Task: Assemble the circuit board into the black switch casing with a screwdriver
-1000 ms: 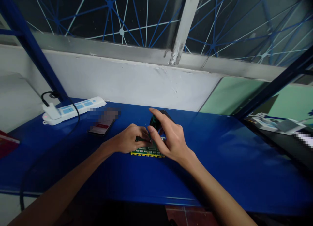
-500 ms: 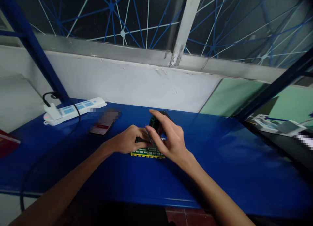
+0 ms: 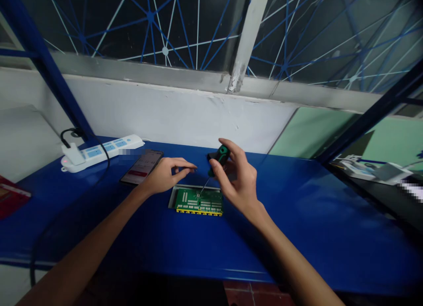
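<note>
A green circuit board (image 3: 194, 201) with a yellow strip along its near edge lies in a thin metal tray (image 3: 172, 197) on the blue table. My right hand (image 3: 240, 176) grips a screwdriver (image 3: 224, 153) with a green and black handle. Its thin shaft slants down to the left, the tip over the upper middle of the board; whether it touches is unclear. Left of the screwdriver, my left hand (image 3: 168, 173) hovers above the table with thumb and fingertips pinched together. A tiny dark thing shows at those fingertips, too small to name.
A phone (image 3: 142, 167) lies just behind my left hand. Farther left stands a white power strip (image 3: 105, 151) with a plug and black cable. A dark object (image 3: 211, 156) sits behind the screwdriver. Blue frame posts rise at both sides; papers (image 3: 373, 168) lie at right.
My left hand has moved up and left, off the board, uncovering it. My right hand has shifted slightly right, still holding the screwdriver, whose shaft now shows.
</note>
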The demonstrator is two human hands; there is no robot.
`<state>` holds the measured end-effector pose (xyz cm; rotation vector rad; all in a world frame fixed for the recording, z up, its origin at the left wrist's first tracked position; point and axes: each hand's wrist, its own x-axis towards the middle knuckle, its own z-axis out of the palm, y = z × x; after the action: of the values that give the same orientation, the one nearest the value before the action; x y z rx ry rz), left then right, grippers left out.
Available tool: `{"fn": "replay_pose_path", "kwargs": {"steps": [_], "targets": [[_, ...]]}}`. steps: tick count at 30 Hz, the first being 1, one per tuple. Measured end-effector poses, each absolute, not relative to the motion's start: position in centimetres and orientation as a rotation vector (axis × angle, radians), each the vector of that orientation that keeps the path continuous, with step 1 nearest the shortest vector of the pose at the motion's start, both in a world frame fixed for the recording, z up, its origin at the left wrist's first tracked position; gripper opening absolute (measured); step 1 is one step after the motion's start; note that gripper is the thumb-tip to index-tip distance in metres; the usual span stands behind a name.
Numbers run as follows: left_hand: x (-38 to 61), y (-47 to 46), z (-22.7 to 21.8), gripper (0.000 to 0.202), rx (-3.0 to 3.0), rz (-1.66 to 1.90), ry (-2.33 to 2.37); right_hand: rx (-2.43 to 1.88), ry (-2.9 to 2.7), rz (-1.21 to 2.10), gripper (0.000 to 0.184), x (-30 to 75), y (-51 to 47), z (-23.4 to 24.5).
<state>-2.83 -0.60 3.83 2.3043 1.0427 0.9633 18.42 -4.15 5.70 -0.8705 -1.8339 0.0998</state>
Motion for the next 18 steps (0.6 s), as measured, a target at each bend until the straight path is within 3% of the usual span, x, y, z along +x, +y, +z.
{"fn": "replay_pose_path", "kwargs": {"steps": [8,14,18], "targets": [[-3.8,0.9,1.3,0.034,2.544,0.650,1.468,-1.047,-1.677,0.220,0.049,19.0,-2.3,5.0],[-3.7,0.9,1.2,0.038,2.534,0.537,1.462,-1.017,-1.777,0.328,0.032,18.3,-2.2,4.0],[-3.4,0.8,1.1,0.039,2.530,0.520,1.440,-1.014,-1.815,0.372,0.032,17.9,-2.3,3.7]]}}
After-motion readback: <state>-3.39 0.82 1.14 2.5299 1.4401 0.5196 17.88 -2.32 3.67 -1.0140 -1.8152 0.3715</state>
